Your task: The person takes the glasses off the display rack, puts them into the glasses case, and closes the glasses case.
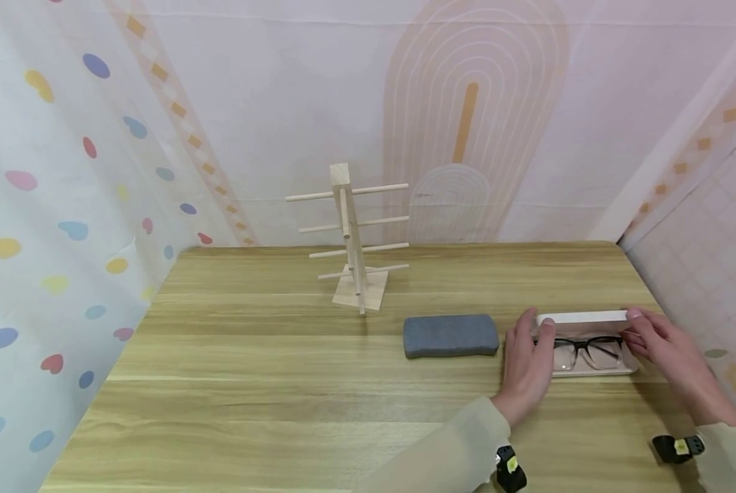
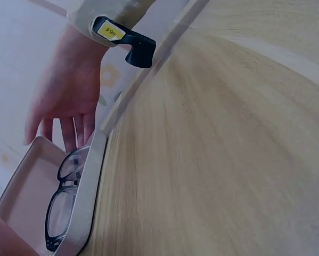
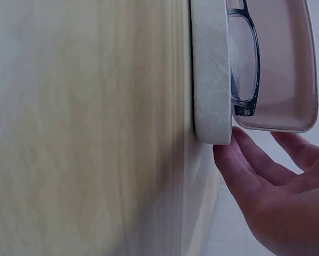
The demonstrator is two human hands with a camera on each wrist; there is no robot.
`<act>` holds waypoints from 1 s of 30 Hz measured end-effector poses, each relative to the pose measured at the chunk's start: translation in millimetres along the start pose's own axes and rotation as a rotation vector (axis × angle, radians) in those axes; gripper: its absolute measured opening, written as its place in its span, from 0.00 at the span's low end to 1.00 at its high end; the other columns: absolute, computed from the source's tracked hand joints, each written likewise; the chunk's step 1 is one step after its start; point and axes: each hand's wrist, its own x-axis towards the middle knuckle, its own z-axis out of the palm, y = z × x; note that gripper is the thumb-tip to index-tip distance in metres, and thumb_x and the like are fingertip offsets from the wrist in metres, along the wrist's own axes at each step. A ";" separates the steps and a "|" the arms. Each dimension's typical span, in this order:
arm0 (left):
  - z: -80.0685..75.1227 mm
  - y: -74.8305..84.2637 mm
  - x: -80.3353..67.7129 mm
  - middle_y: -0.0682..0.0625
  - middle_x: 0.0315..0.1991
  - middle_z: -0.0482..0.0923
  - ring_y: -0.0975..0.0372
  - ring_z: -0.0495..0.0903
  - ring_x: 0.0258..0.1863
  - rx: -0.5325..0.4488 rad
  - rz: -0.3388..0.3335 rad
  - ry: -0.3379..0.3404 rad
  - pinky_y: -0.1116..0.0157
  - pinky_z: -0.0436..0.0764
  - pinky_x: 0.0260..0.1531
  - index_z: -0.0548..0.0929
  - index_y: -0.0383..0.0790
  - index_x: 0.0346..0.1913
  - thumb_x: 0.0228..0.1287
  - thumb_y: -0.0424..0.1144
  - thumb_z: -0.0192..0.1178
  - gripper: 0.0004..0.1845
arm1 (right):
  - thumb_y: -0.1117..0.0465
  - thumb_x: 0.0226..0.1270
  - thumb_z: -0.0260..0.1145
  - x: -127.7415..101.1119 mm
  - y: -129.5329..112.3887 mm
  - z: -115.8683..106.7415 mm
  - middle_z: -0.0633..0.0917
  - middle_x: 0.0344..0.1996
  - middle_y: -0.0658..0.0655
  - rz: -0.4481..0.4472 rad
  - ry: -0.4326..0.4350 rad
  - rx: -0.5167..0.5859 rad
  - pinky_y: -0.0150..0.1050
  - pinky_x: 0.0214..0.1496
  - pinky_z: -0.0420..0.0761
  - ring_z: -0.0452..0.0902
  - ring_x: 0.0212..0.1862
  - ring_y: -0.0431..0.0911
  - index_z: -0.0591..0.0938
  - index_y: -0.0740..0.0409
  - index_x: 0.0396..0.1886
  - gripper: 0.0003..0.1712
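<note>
A white glasses case (image 1: 583, 318) with a pink lining lies on the right side of the table, its lid raised. Inside it rest black-framed eyeglasses (image 1: 581, 344) with clear lenses. My left hand (image 1: 526, 370) holds the left end of the case, thumb at the lid's corner. At the opposite end my right hand (image 1: 672, 352) grips the case, its thumb on the lid's right corner. The right wrist view shows the right hand's fingers (image 3: 250, 165) against the end of the base. Just left of my left hand is a closed grey glasses case (image 1: 450, 335).
A wooden stand (image 1: 355, 239) with several horizontal pegs stands at the back middle of the wooden table (image 1: 250, 383). Patterned curtains (image 1: 294, 103) hang behind and at the sides. Each wrist carries a black strap-on device (image 1: 511, 469).
</note>
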 end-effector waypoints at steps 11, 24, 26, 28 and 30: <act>3.0 -1.0 12.1 0.57 0.57 0.80 0.64 0.76 0.57 -0.074 0.007 0.038 0.59 0.76 0.60 0.83 0.54 0.60 0.77 0.56 0.52 0.19 | 0.50 0.87 0.44 1.1 3.8 0.6 0.66 0.64 0.88 -0.014 -0.011 0.000 0.18 0.42 0.78 0.71 0.44 0.17 0.55 0.85 0.73 0.39; 1.4 1.3 18.1 0.52 0.57 0.82 0.62 0.78 0.56 -0.018 0.001 0.044 0.62 0.77 0.56 0.84 0.53 0.50 0.73 0.49 0.62 0.09 | 0.58 0.86 0.50 1.2 16.4 -7.1 0.81 0.44 0.28 -0.063 -0.065 0.238 0.21 0.44 0.81 0.79 0.46 0.24 0.72 0.39 0.55 0.08; 0.5 1.2 18.2 0.52 0.57 0.82 0.62 0.78 0.57 -0.013 0.001 0.036 0.62 0.76 0.58 0.84 0.53 0.50 0.73 0.48 0.62 0.08 | 0.58 0.86 0.50 1.8 16.9 -8.9 0.81 0.44 0.29 -0.064 -0.079 0.236 0.21 0.45 0.81 0.79 0.47 0.24 0.72 0.40 0.56 0.09; -0.6 1.3 18.3 0.53 0.57 0.82 0.63 0.78 0.56 -0.004 0.003 0.027 0.63 0.76 0.57 0.84 0.54 0.49 0.73 0.48 0.62 0.08 | 0.59 0.86 0.50 2.5 17.9 -11.0 0.82 0.45 0.29 -0.061 -0.095 0.248 0.21 0.46 0.81 0.79 0.47 0.24 0.73 0.38 0.55 0.10; -1.7 1.4 18.3 0.55 0.55 0.82 0.64 0.78 0.53 0.005 0.003 0.017 0.64 0.76 0.54 0.84 0.54 0.49 0.73 0.48 0.62 0.07 | 0.60 0.86 0.50 2.9 19.8 -13.0 0.83 0.46 0.30 -0.059 -0.113 0.273 0.21 0.46 0.81 0.79 0.48 0.25 0.74 0.36 0.54 0.12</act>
